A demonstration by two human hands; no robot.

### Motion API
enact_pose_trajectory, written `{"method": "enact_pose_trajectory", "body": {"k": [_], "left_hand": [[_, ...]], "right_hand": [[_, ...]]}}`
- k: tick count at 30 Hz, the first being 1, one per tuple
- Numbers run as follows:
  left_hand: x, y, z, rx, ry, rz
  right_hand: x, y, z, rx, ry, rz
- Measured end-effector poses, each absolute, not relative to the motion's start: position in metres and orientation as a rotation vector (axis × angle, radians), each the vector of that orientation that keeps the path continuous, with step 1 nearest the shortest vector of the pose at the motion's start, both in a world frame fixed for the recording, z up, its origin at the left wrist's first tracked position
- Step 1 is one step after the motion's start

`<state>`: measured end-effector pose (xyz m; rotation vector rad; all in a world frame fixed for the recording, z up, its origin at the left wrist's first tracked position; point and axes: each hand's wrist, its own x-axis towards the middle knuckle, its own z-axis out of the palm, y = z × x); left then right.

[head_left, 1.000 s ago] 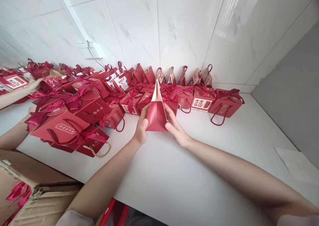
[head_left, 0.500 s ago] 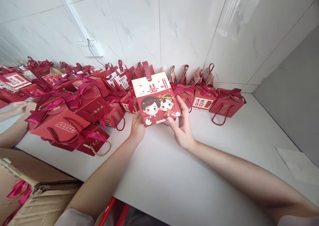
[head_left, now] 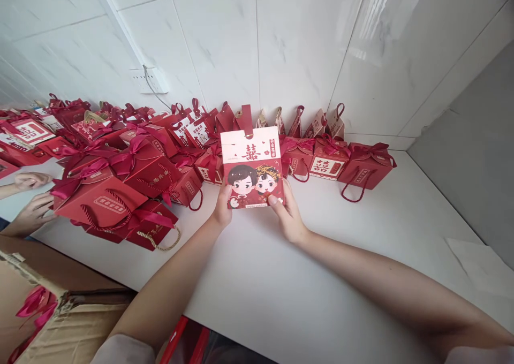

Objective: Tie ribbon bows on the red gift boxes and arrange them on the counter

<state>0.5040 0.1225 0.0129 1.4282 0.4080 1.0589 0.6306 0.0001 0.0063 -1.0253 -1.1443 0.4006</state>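
Note:
Held up in front of me is a red and white gift box [head_left: 252, 163] with a cartoon couple printed on it and a dark red ribbon loop on top. My left hand [head_left: 224, 203] grips its lower left side, the fingers mostly hidden behind it. At the lower right, my right hand [head_left: 289, 211] closes on the box, thumb on the printed front. The box is above the white table [head_left: 273, 294], nearly upright, its front facing me. Behind it a row of small ribbon-looped boxes [head_left: 317, 123] stands along the wall.
Stacked red gift boxes [head_left: 104, 192] with bows and cord handles fill the left side. More red boxes [head_left: 371, 166] stand right of centre. Another person's hands [head_left: 34, 211] are at the far left. An open cardboard box [head_left: 68, 321] stands at the lower left.
The held gift box has turned slightly upright and shifted a little down and to the right, both hands still on it. The other person's hands have come further into view.

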Motion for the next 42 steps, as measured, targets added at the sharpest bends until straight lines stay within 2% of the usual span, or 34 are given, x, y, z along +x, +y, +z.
{"method": "enact_pose_trajectory", "body": {"k": [8,19,25,28,38,42], "left_hand": [[0.508,0.118,0.015,1.326,0.431,0.950],[0.509,0.116,0.017,1.230,0.442,1.001],[0.506,0.115,0.027,1.111,0.453,0.592],[0.506,0.116,0.027,1.041,0.431,0.523],[0.515,0.115,0.011,0.983,0.428,0.559],[0.514,0.118,0.015,0.960,0.452,0.571]], "right_hand": [[0.629,-0.002,0.003,-1.108,-1.113,0.307],[0.629,-0.005,0.004,-1.137,-1.163,0.241],[0.634,-0.009,0.009,-1.047,-1.423,-0.025],[0.631,-0.011,0.012,-1.004,-1.477,-0.090],[0.623,-0.012,0.010,-1.008,-1.502,-0.048],[0.626,-0.014,0.019,-0.917,-1.486,0.066]]}}
